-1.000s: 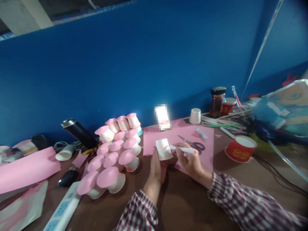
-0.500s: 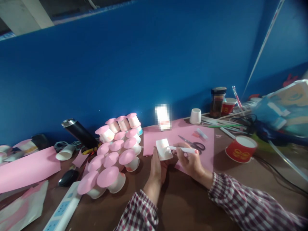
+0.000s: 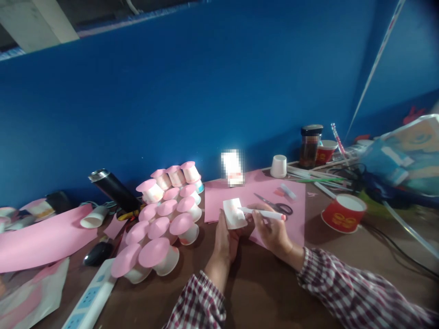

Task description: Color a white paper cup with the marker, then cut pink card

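Observation:
My left hand [image 3: 224,237] is wrapped round a white paper cup [image 3: 234,214], which is upside down and tilted a little. A white marker with a red end [image 3: 265,213] is pinched in my right hand [image 3: 272,233], its tip touching the side of the cup. Faint reddish marks show on the cup near the tip. Beneath and behind both hands lie sheets of pink paper [image 3: 219,192], with black-handled scissors [image 3: 274,204] and a few loose markers [image 3: 287,192] on them. Another white paper cup [image 3: 279,166] stands upside down behind the sheets.
Several cups with pink paper discs [image 3: 158,251] stand in rows on the left. Near them are a power strip [image 3: 87,297], a mouse [image 3: 98,253] and a black flask [image 3: 115,189]. To the right are a red paper bowl [image 3: 344,214], a dark jar [image 3: 310,146] and pipe cleaners [image 3: 313,174].
The marker has shifted slightly against the cup, its red end moving a little right. At the far left, the large pink sheet has moved right, and a bit of another hand shows at the edge.

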The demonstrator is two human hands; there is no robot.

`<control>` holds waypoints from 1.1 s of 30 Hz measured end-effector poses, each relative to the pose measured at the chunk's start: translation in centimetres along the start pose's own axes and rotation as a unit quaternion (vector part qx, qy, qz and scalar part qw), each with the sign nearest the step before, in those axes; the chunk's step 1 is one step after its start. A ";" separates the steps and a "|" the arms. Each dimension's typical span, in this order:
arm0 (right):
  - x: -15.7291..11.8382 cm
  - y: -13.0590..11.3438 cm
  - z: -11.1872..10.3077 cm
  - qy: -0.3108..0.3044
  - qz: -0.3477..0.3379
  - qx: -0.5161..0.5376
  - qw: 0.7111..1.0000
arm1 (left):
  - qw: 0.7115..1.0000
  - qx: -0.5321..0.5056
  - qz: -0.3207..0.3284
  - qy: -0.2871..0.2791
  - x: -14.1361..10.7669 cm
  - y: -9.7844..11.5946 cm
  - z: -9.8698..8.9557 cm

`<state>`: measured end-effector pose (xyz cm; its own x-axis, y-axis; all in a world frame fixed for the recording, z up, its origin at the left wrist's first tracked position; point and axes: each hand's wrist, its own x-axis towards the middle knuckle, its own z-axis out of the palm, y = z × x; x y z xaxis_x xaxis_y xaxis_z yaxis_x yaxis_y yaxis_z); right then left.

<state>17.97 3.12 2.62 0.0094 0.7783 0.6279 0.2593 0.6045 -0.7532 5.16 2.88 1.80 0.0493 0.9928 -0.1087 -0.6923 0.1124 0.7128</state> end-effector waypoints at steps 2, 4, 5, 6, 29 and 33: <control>0.0 0.1 0.1 0.025 0.017 0.011 0.999 | 1.000 -0.021 0.000 0.005 0.1 0.2 -0.1; 0.0 0.2 0.1 0.037 0.011 0.015 0.999 | 0.999 -0.044 -0.004 -0.003 0.0 0.5 -0.1; -0.1 0.2 0.1 0.036 0.003 0.016 0.999 | 0.999 -0.051 -0.007 -0.013 0.0 0.6 0.0; -0.1 0.1 0.1 0.031 -0.006 0.015 0.999 | 0.998 -0.055 -0.008 -0.022 -0.1 0.8 0.1; -0.1 -1.4 -0.2 -0.008 -0.103 -0.031 0.994 | 0.998 -0.016 0.057 -0.035 -0.4 0.8 0.7; -0.2 -1.2 -0.2 -0.015 -0.078 -0.027 0.997 | 0.998 -0.007 0.060 -0.022 -0.3 0.8 0.7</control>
<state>17.89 2.23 3.43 -0.0631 0.6814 0.7292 0.3076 0.7084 -0.6353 5.13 2.65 2.89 -0.0030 1.0000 0.0085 -0.7053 -0.0082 0.7089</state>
